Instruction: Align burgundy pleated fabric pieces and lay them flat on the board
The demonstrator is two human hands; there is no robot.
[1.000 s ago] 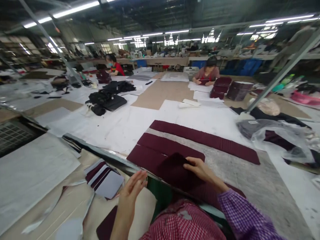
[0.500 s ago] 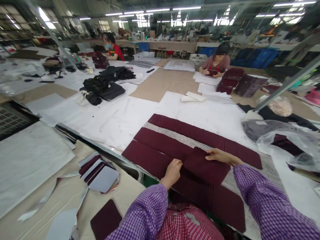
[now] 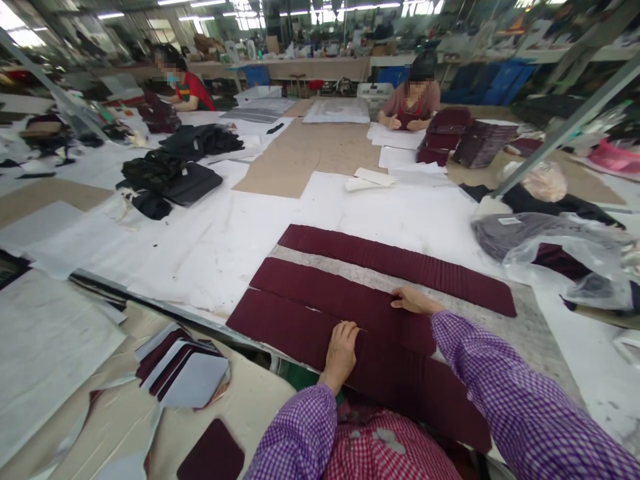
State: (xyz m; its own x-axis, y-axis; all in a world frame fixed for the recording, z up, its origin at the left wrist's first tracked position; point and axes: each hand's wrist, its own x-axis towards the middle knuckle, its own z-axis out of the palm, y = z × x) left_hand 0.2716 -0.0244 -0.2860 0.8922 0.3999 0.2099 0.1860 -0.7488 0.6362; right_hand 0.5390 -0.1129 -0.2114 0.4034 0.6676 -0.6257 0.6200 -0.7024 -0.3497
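Note:
Three rows of overlapping maroon fabric pieces lie on a grey sheet (image 3: 537, 333) at the table's near edge: a far row (image 3: 360, 252), a middle row (image 3: 315, 280) and a near row (image 3: 285, 327). My left hand (image 3: 343, 350) is at the seam between the near and middle rows, its bent fingers pressed together on the fabric. At the far edge of the middle row, my right hand (image 3: 413, 300) has its thumb and fingers closed on a maroon piece lying flat. The exact edges under the fingertips are hidden.
Beside me, a beige surface (image 3: 260, 387) bears a fanned stack of grey and maroon pieces (image 3: 185, 367) and a single maroon piece (image 3: 213, 450). Dark folded garments (image 3: 193, 183) and a plastic bag (image 3: 590, 267) rest on the table. Two people sit across it.
The raised maroon piece between my hands now lies flat in the middle row. My right hand has shifted slightly left; the camera view has turned right and tilted down.

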